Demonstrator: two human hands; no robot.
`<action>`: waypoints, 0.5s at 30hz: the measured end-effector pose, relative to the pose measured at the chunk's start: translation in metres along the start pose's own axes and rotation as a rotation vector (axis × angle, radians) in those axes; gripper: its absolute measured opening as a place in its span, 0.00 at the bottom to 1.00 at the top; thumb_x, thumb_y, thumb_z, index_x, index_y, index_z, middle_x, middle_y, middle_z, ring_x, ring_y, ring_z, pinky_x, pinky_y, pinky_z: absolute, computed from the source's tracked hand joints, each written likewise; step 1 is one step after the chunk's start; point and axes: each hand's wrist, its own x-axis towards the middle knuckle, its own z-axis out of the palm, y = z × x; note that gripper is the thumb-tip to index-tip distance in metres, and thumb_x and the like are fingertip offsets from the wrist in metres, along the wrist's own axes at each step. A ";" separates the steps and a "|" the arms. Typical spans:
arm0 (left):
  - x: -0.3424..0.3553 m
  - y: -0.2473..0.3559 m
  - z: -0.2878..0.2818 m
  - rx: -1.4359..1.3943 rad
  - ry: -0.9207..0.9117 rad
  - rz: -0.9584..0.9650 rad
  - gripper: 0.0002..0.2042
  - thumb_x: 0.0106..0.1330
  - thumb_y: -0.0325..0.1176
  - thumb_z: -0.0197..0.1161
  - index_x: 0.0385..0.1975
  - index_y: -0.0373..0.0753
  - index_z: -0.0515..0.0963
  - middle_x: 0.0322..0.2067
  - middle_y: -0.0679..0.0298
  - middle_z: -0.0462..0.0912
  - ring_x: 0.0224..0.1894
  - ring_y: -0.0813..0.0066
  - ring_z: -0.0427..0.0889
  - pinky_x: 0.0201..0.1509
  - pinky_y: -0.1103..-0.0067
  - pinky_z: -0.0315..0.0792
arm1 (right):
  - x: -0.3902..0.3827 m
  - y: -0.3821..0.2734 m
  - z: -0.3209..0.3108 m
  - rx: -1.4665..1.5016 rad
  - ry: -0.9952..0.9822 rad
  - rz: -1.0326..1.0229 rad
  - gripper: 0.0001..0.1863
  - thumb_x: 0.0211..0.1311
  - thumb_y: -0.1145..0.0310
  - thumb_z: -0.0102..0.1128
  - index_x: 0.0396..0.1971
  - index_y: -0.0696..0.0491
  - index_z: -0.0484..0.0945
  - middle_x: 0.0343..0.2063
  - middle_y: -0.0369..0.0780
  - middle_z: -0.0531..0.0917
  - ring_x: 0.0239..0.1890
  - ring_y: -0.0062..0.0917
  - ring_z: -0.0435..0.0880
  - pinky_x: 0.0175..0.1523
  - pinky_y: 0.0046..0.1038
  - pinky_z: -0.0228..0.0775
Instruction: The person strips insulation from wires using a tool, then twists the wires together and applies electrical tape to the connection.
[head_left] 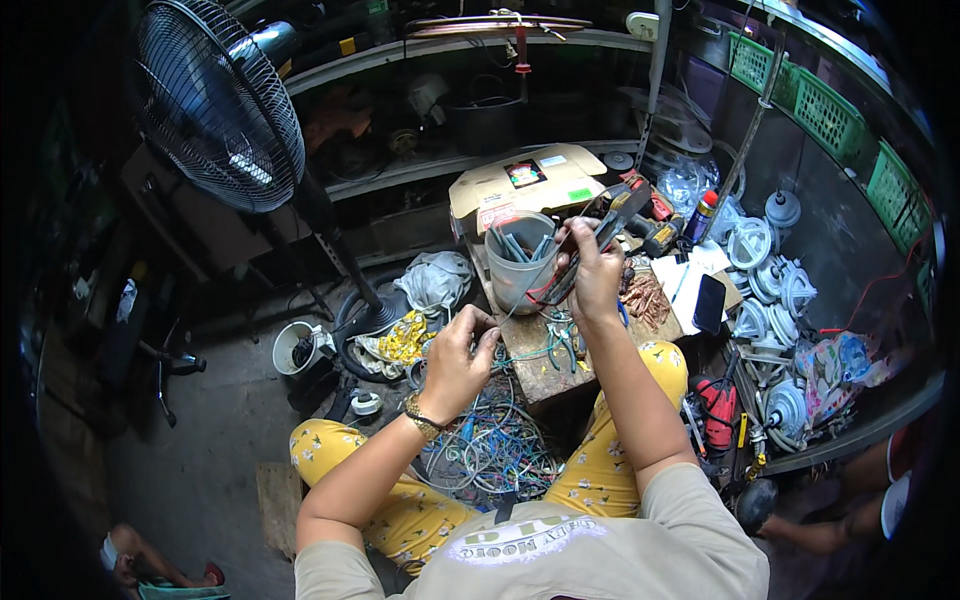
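The right hand (pixel 593 268) grips one tool (pixel 590 250) above one grey bucket (pixel 517 270) at the bench's (pixel 530 365) far edge. The left hand (pixel 455 360) pinches one wire (pixel 520 348), fingers closed.

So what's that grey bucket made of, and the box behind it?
The grey bucket looks like plastic: smooth, dull, one even colour. The box behind it looks like plain brown cardboard, matte, with folded flaps. The right hand is raised beside the bucket.
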 end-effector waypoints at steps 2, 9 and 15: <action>-0.004 -0.001 -0.010 0.048 0.022 0.003 0.05 0.59 0.26 0.59 0.30 0.33 0.71 0.26 0.53 0.78 0.30 0.55 0.78 0.33 0.69 0.70 | 0.005 -0.008 0.005 0.049 -0.024 0.090 0.09 0.63 0.66 0.57 0.31 0.57 0.76 0.20 0.39 0.79 0.17 0.15 0.73 0.21 0.18 0.66; 0.000 -0.036 -0.040 0.217 0.189 0.156 0.05 0.59 0.24 0.60 0.34 0.39 0.73 0.21 0.57 0.78 0.23 0.58 0.79 0.25 0.70 0.69 | 0.024 -0.006 0.001 0.404 -0.194 0.554 0.09 0.61 0.64 0.54 0.26 0.54 0.73 0.21 0.42 0.79 0.18 0.19 0.72 0.24 0.23 0.65; 0.005 -0.030 -0.053 0.184 0.042 0.221 0.10 0.54 0.20 0.60 0.36 0.39 0.80 0.26 0.56 0.82 0.25 0.63 0.80 0.28 0.74 0.72 | 0.048 0.007 -0.013 0.521 -0.293 0.800 0.11 0.62 0.65 0.55 0.22 0.53 0.74 0.17 0.37 0.76 0.17 0.18 0.70 0.20 0.19 0.62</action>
